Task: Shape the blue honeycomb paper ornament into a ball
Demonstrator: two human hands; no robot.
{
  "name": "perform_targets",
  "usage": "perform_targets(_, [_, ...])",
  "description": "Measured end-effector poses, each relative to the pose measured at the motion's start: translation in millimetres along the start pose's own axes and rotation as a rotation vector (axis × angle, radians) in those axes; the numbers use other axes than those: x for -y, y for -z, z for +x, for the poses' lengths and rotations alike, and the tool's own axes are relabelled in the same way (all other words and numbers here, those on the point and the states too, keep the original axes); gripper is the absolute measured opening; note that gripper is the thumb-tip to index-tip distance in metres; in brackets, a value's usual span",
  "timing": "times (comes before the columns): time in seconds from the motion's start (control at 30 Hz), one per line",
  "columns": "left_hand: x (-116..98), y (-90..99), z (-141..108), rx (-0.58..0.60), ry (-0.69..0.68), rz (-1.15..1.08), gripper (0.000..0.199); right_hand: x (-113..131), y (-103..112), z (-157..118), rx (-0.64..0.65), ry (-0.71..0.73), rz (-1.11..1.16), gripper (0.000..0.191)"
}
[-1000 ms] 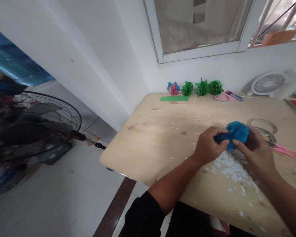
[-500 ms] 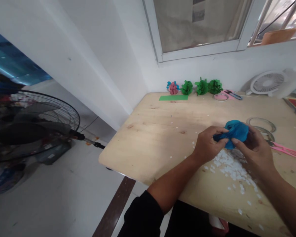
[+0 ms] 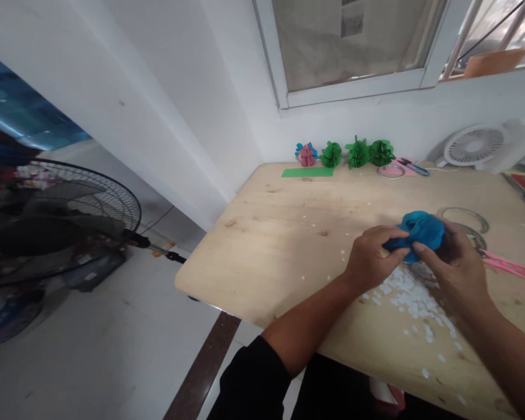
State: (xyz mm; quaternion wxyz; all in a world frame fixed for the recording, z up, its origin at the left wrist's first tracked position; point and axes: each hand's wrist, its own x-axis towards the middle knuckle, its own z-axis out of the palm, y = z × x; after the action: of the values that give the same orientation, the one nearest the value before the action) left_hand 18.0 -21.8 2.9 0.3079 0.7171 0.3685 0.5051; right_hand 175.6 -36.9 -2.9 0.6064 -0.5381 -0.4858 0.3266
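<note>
Both hands hold a blue paper flower above the right part of the wooden table. My left hand pinches its left side between thumb and fingers. Around its right side curls my right hand, thumb pressed on the near petals; some fingers are hidden behind the paper. Beneath the hands lies a scatter of small white paper bits. Pink-handled snips rest just right of my right hand, partly over rolls of wire.
Along the wall stand a pink-and-blue paper flower and several green ones. A green paper strip, blue-handled snips and a small white fan sit nearby. A black standing fan is left of the table.
The blue paper flower has shifted slightly to the right and turned a little in my fingers. Both hands keep their grip on it.
</note>
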Motion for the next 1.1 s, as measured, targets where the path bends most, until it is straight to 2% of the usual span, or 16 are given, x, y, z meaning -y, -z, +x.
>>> perform_targets(0.17, [3,-1.7,0,-0.016,-0.042,-0.051,0.022,-2,0,2,0.006,0.016,-0.006,0.064])
perform_targets(0.43, [4,-0.3,1,0.000,-0.026,-0.085,0.020,-5,1,0,0.003,-0.005,-0.011,0.066])
perform_targets(0.7, [1,0.4,2,-0.031,0.068,-0.082,0.023,-3,1,1,0.008,-0.041,-0.031,0.068])
perform_targets(0.97, [4,0.1,2,-0.055,0.137,-0.101,0.025,-9,3,0,0.064,-0.015,-0.098,0.067])
perform_targets(1.1, [4,-2.0,1,-0.055,0.118,-0.064,0.025,-11,3,0,0.063,0.021,-0.126,0.069])
